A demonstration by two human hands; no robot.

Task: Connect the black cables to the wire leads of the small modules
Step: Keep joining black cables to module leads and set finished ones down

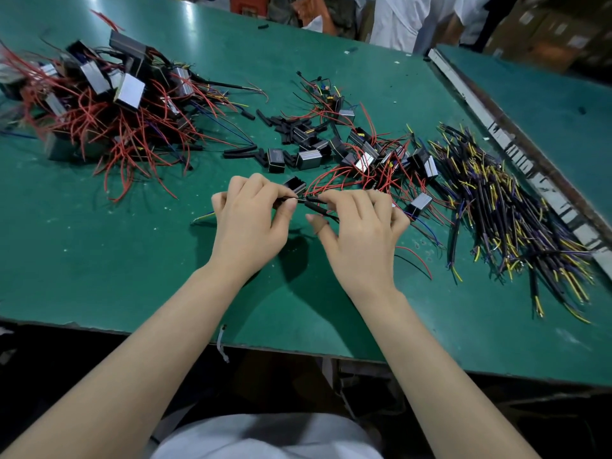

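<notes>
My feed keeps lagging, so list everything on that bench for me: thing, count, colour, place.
Table: one, green, fills the view.
Finished modules: a tangled heap, black and silver with red wires, far left.
Loose modules: a dozen or so, black and silver, centre.
Sleeve pieces: many, black, centre rear.
Cables: a large pile, black with yellow and purple ends, right.
Held cable: one, black, between both hands.
Left hand: pinching the held cable.
Right hand: gripping it.

Bare forearms (172,326), pale grey top (265,435).
</notes>
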